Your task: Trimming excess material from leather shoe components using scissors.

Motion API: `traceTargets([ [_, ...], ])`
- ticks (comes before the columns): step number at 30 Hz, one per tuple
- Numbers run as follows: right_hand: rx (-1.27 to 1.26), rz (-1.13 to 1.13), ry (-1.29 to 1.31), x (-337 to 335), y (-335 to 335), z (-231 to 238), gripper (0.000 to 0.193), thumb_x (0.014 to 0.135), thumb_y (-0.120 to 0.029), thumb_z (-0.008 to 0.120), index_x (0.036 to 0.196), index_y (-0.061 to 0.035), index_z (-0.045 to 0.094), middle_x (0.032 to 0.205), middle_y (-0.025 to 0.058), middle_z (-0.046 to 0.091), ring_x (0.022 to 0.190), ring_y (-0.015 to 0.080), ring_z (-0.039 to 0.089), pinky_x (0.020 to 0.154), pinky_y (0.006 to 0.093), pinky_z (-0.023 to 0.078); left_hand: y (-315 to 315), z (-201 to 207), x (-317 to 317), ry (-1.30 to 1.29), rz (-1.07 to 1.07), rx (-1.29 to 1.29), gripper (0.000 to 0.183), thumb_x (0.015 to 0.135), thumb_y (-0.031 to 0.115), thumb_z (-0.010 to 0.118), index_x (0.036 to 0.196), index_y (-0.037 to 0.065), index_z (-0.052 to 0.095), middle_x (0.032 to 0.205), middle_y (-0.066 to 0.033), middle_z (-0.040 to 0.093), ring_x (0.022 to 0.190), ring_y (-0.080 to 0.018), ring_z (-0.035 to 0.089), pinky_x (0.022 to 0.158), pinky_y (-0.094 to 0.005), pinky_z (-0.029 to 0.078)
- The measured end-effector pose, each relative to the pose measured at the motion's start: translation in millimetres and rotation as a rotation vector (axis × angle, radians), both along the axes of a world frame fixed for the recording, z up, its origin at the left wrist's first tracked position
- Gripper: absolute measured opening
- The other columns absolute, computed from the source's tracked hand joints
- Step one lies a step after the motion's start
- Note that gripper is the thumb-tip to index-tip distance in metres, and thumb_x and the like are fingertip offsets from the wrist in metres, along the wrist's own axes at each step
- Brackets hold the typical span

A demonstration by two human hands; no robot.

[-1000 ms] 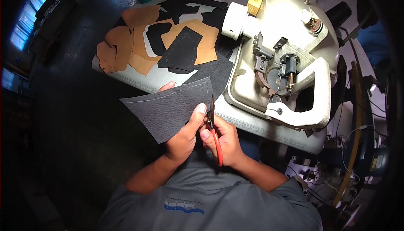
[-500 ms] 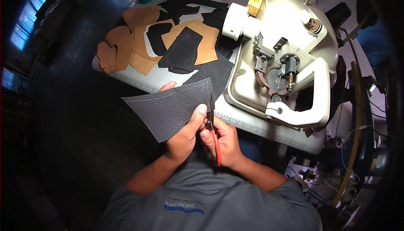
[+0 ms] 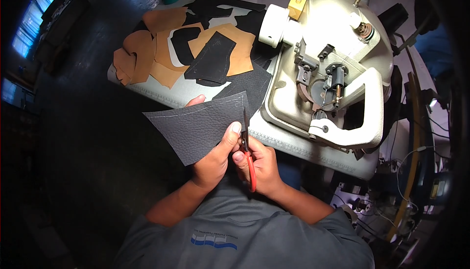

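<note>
Head view: left hand pinches a dark-grey pebbled leather piece, thumb on top; right hand grips red-handled scissors, blades at the piece's right edge. Piece is held near the worktable's front edge, left of the white industrial sewing machine.

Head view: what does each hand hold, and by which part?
The left hand holds the grey textured piece near its right edge, thumb in front; the right hand holds the scissors by the red handle.

Head-worn fisheye, downward over the hands
</note>
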State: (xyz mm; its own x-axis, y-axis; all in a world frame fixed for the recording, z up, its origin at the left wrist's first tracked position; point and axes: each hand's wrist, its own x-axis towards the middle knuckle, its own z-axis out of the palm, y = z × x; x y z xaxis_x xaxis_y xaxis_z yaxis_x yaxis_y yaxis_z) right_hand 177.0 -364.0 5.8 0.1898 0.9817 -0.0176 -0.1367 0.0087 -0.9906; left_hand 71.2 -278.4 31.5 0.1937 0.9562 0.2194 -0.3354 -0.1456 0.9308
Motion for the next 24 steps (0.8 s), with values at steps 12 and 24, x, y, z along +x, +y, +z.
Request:
traceTargets([
  [12,-0.033,-0.009,0.041,-1,-1,1,0.029,0.104,-0.031,0.073,0.104,-0.0036,0.062,0.067,-0.0052,0.057,0.052,0.0017,0.05,0.047,0.0222,0.038,0,1,1,-0.067,-0.056,-0.077,0.073,0.095,-0.012,0.069,0.155,0.003,0.031,0.1,-0.0063,0.063,0.076,-0.009,0.061,0.07,-0.0232,0.054],
  [24,-0.001,-0.023,0.104,2,3,0,0.034,0.103,-0.033,0.075,0.109,-0.0008,0.065,0.073,-0.0074,0.058,0.062,-0.0009,0.048,0.054,0.0191,0.039,0,1,-4,-0.164,-0.141,-0.154,0.067,0.096,-0.011,0.068,0.152,0.003,0.035,0.109,-0.0077,0.062,0.088,-0.0119,0.064,0.079,-0.0256,0.058],
])
